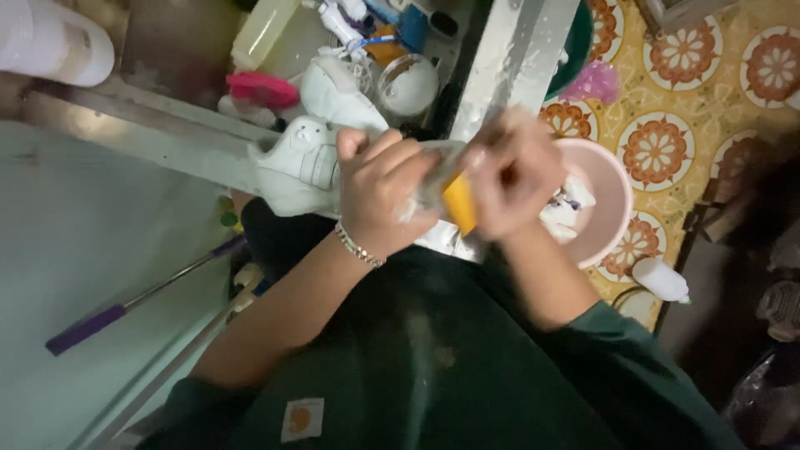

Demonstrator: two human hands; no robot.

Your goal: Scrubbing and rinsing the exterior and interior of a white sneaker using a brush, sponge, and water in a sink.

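Note:
My left hand [382, 190] is closed around a white shoe part or insole [433, 179] held above my lap. My right hand [510, 177] is blurred and grips a yellow sponge [459, 202] pressed against that white piece. A white sneaker [298, 162] lies just left of my left hand, and a second white sneaker [337, 93] sits behind it. A beaded bracelet [358, 247] is on my left wrist. A pink basin [602, 200] with white things in it stands right under my right hand.
A metal ledge [142, 133] runs across the upper left. A round white lidded jar [407, 84], a pink brush [262, 89] and bottles crowd the top. A purple-handled stick [125, 308] lies lower left. A small white bottle [660, 279] lies on the patterned floor [708, 92].

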